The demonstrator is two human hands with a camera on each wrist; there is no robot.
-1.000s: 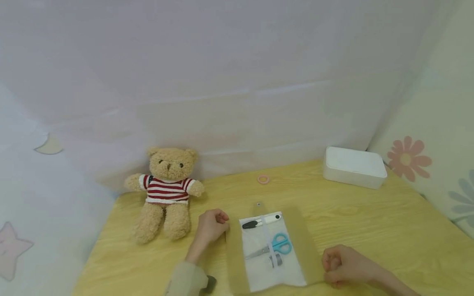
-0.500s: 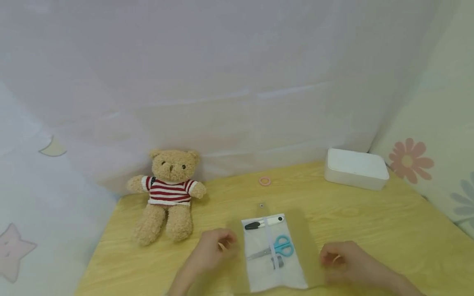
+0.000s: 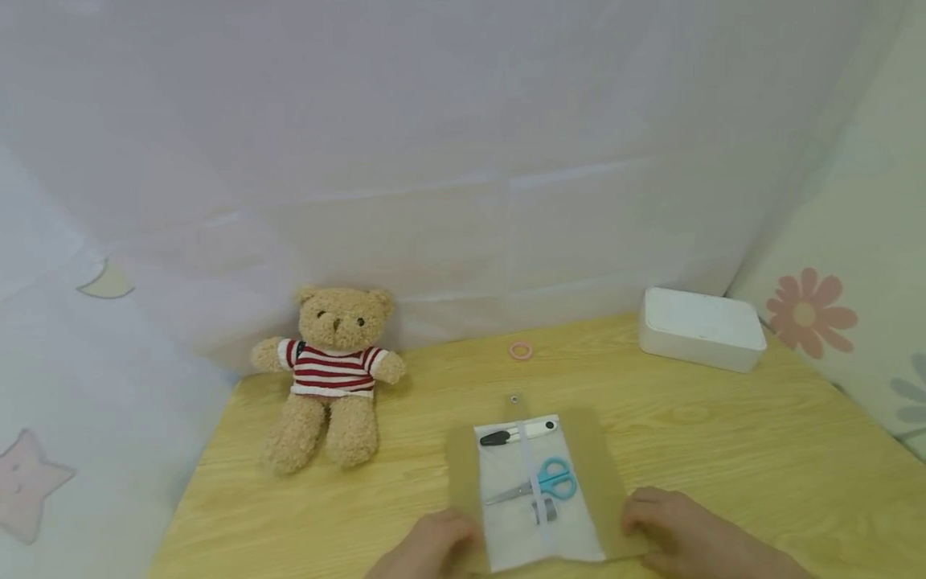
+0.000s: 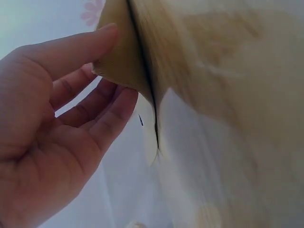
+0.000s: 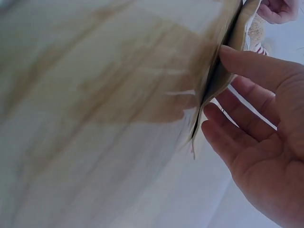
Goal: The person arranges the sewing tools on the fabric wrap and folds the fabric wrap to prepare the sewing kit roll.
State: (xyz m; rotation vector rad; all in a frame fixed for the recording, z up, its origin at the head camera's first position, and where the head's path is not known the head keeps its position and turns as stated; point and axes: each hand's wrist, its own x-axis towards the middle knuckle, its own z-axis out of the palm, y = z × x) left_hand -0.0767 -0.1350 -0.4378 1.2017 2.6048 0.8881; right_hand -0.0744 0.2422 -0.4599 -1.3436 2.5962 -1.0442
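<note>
An unfolded tan fabric sewing kit (image 3: 596,474) lies on the table with a white inner panel facing up. Under its pale elastic strap sit a white tool with a black tip (image 3: 499,437), blue-handled scissors (image 3: 555,480) and a small silver cylinder (image 3: 544,511). My left hand (image 3: 434,547) is at the near left corner; in the left wrist view its thumb and fingers pinch the tan fabric (image 4: 124,52). At the near right corner, my right hand (image 3: 683,531) holds the edge, thumb on one side and fingers on the other in the right wrist view.
A teddy bear (image 3: 335,374) in a red-striped shirt sits at the table's back left. Behind the kit lies a pink ring (image 3: 521,351). A white box (image 3: 702,328) stands at the back right, near the wall cloth.
My left hand has come down along the kit's left side to its near corner and now pinches the fabric there. My right hand stays by the near right corner.
</note>
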